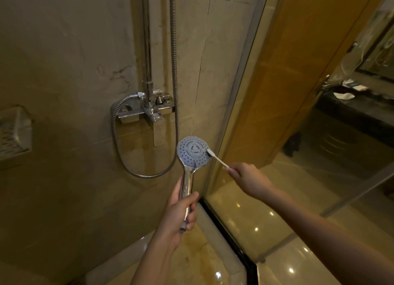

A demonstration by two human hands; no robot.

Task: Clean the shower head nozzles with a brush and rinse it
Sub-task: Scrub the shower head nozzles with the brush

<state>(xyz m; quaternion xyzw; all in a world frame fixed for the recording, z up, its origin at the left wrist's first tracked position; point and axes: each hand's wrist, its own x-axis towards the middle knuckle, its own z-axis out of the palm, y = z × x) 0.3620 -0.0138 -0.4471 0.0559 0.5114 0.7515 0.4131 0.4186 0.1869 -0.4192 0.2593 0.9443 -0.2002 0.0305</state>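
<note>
A chrome hand shower head (193,151) with a round grey nozzle face points toward me in the middle of the view. My left hand (181,210) is wrapped around its chrome handle from below. My right hand (245,176) grips the end of a white toothbrush (217,158). The brush's bristles rest on the right edge of the nozzle face. A metal hose (174,71) runs from the wall faucet, loops down and leads to the handle.
The chrome mixer faucet (149,112) and riser pipe (146,39) are fixed to the beige tiled wall behind. A perforated soap shelf (12,133) sits at the left. A glass shower partition (266,135) stands right beside my right hand, with a dark raised threshold (230,237) below.
</note>
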